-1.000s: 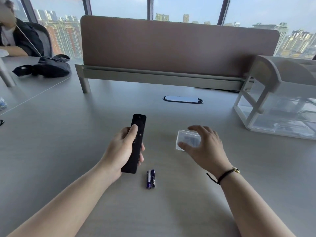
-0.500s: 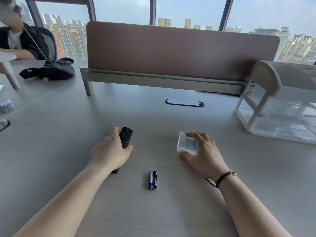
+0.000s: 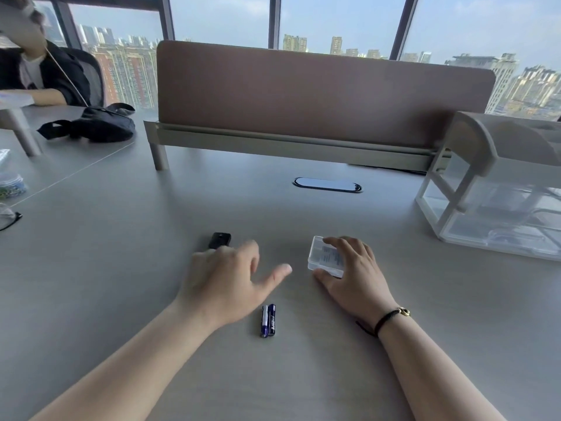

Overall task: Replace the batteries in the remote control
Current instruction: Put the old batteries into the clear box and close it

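Observation:
The black remote (image 3: 220,239) lies flat on the grey desk (image 3: 121,268), and only its far end shows beyond my left hand (image 3: 224,278). That hand hovers over the remote's near part with fingers relaxed and the thumb stretched to the right, holding nothing. Two blue AAA batteries (image 3: 268,320) lie side by side on the desk between my forearms. My right hand (image 3: 355,278) grips a small clear plastic box (image 3: 324,256), with fingers over its top and the thumb at its near edge. The box rests on the desk.
A white and clear desk organiser (image 3: 491,192) stands at the right. A brown divider panel (image 3: 318,92) crosses the back, with an oval cable grommet (image 3: 328,185) before it. At far left are a black bag (image 3: 100,124), glasses (image 3: 9,217) and a seated person (image 3: 39,71).
My left hand laid the remote down on the desk, let go of it and spread its fingers, shifting right. My right hand came down and closed on the clear box.

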